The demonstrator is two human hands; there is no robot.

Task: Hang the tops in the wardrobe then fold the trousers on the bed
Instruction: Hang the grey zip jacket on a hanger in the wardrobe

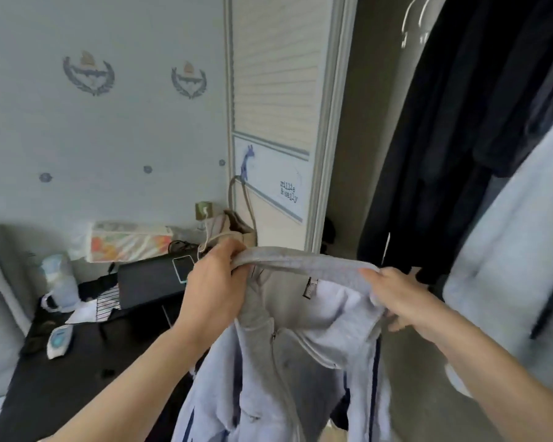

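Note:
I hold a light grey zip-up top (288, 371) with dark blue side stripes up in front of the open wardrobe (348, 173). My left hand (216, 285) grips the left end of its ribbed hem or collar band. The band's right end is gripped by my right hand (399, 298), and the band is stretched between the two hands. The rest of the top hangs down below my hands. No hanger shows inside the top.
Dark garments (454, 138) and a pale one (505, 250) hang in the wardrobe at right, under clear hangers (415, 23). At left a black bedside table (77, 362) carries a tissue box, a phone, a bottle and small items. A louvred wardrobe door (275, 74) stands behind.

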